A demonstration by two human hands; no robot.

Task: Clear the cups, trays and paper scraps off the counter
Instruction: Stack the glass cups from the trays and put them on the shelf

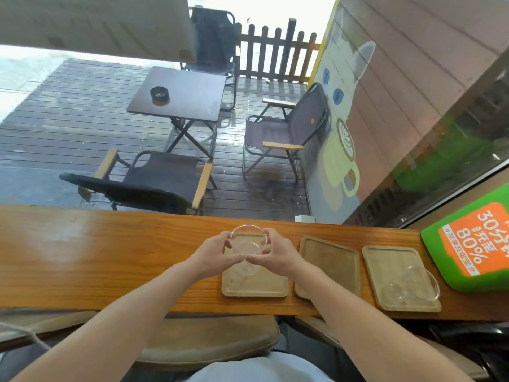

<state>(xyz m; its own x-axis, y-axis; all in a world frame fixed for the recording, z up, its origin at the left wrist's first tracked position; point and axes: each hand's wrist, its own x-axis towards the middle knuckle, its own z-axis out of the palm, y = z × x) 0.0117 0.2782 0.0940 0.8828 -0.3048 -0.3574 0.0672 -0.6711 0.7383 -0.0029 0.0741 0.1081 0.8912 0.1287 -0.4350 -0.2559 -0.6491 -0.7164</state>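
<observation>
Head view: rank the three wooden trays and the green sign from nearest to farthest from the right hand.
1. Left tray, under the right hand.
2. Middle tray, just right of it.
3. Right tray, carrying a glass cup.
4. Green sign, far right end.

Two bare forearms, no sleeves reaching into view, no watch, ring or bracelet. Left hand (213,250) and right hand (276,250) ungloved, fingers slender, nails short and unpainted as far as visible. At the bottom edge, a pale grey-white garment (256,370) across the torso, plain, without print or buttons.
</observation>
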